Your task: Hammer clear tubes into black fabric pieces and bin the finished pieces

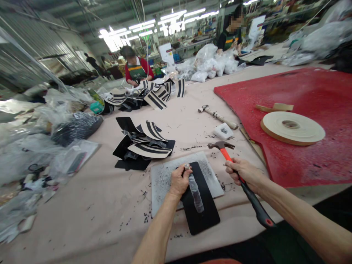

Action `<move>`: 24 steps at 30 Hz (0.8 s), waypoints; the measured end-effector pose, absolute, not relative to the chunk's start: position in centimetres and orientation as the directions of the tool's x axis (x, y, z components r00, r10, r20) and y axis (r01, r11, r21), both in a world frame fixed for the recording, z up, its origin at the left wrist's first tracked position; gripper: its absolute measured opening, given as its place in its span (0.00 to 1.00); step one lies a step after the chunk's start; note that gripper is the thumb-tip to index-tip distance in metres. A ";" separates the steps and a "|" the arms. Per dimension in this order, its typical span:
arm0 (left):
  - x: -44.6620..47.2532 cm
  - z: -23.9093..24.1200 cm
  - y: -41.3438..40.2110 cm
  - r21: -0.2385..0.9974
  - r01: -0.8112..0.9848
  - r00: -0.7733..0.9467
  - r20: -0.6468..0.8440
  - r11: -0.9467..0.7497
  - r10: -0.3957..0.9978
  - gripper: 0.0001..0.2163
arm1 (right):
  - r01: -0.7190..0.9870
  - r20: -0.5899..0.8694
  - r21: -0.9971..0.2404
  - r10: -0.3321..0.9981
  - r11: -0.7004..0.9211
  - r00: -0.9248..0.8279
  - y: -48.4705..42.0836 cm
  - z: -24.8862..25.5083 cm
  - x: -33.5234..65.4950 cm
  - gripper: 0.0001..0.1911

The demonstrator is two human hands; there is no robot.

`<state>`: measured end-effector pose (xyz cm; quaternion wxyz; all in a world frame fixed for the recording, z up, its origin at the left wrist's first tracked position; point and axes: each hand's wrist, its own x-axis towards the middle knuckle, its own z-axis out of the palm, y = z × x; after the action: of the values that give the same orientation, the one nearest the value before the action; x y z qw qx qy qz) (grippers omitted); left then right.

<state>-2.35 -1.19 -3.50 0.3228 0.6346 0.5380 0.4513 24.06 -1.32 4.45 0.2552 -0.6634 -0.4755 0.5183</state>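
My left hand (180, 180) is closed around a short upright punch (187, 167); only its pale round top shows above my fingers. Under it lies a flat black panel (202, 220) with rounded corners, a strip of clear plastic (196, 196) along its middle. The panel rests partly on a white board (162, 187) covered in dark specks. To the right, my right hand (238, 171) grips a claw hammer (226, 154) by its orange and black handle. The hammer's head is up and right of the punch, apart from it.
Black and cream striped panels (150, 150) are piled ahead, with another pile (158, 96) beyond. A second hammer (218, 116) and a white block (223, 131) lie near a red sheet (247, 95) bearing a tape roll (293, 128). Plastic bags (27, 150) crowd the left. Two co-workers (136, 69) work opposite.
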 end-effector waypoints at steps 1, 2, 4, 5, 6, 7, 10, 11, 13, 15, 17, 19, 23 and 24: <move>-2.3 -3.4 -1.2 0.891 0.396 0.020 0.233 -0.222 0.972 0.07 | 0.386 -0.345 -0.865 0.939 -0.319 0.004 -2.0 5.3 23.1 0.14; -2.3 -3.4 -1.2 0.888 0.399 0.025 0.241 -0.230 0.970 0.07 | 0.448 -0.203 -0.876 0.979 -0.179 -0.006 -2.5 5.9 22.2 0.18; -2.3 -3.3 -1.2 0.885 0.399 0.025 0.250 -0.239 0.968 0.07 | 0.652 0.088 -0.746 0.990 0.138 -0.109 -3.3 6.5 20.9 0.20; -2.3 -3.3 -1.2 0.884 0.403 0.026 0.249 -0.238 0.968 0.06 | 0.739 0.163 -0.620 0.965 0.263 -0.207 -3.4 6.6 20.5 0.20; -2.3 -3.3 -1.2 0.880 0.412 0.029 0.245 -0.235 0.969 0.06 | 0.791 0.169 -0.499 0.935 0.354 -0.311 -3.3 6.8 20.3 0.18; -2.4 -3.4 -1.2 0.877 0.420 0.033 0.243 -0.234 0.970 0.06 | 0.813 0.131 -0.409 0.908 0.415 -0.398 -3.1 7.2 20.3 0.16; -2.4 -3.4 -1.3 0.876 0.420 0.057 0.237 -0.238 0.970 0.06 | 0.802 0.200 -0.333 0.868 0.496 -0.454 -2.3 10.2 20.1 0.14; -2.4 -3.4 -1.3 0.878 0.412 0.062 0.239 -0.243 0.969 0.06 | 0.792 0.329 -0.354 0.859 0.497 -0.391 -2.1 11.5 19.9 0.15; -2.3 -3.4 -1.3 0.884 0.395 0.068 0.243 -0.250 0.968 0.06 | 0.771 0.602 -0.440 0.788 0.460 -0.128 -2.2 13.5 19.3 0.16; -2.3 -3.6 -1.3 0.889 0.386 0.062 0.242 -0.247 0.968 0.06 | 0.753 0.697 -0.493 0.716 0.436 0.042 -2.6 13.4 18.8 0.15; -2.3 -3.7 -1.3 0.883 0.408 0.057 0.230 -0.233 0.972 0.06 | 0.775 0.601 -0.408 0.781 0.483 -0.170 -3.2 11.6 18.8 0.15; -2.3 -3.7 -1.3 0.869 0.444 0.059 0.214 -0.218 0.975 0.06 | 0.798 0.279 -0.299 0.848 0.523 -0.451 -3.7 9.3 19.4 0.14; -2.2 -3.4 -1.3 0.880 0.415 0.053 0.231 -0.232 0.971 0.05 | 0.884 -0.047 -0.368 0.943 0.289 -0.328 -3.0 7.1 21.5 0.16; -2.2 -3.3 -1.3 0.888 0.394 0.049 0.236 -0.236 0.970 0.05 | 0.878 -0.067 -0.433 0.964 0.204 -0.257 -2.4 6.8 22.1 0.18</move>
<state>-2.24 -1.33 -3.26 0.3237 0.6480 0.5264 0.4453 22.12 -2.37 6.85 0.1097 -0.5996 -0.7680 0.1965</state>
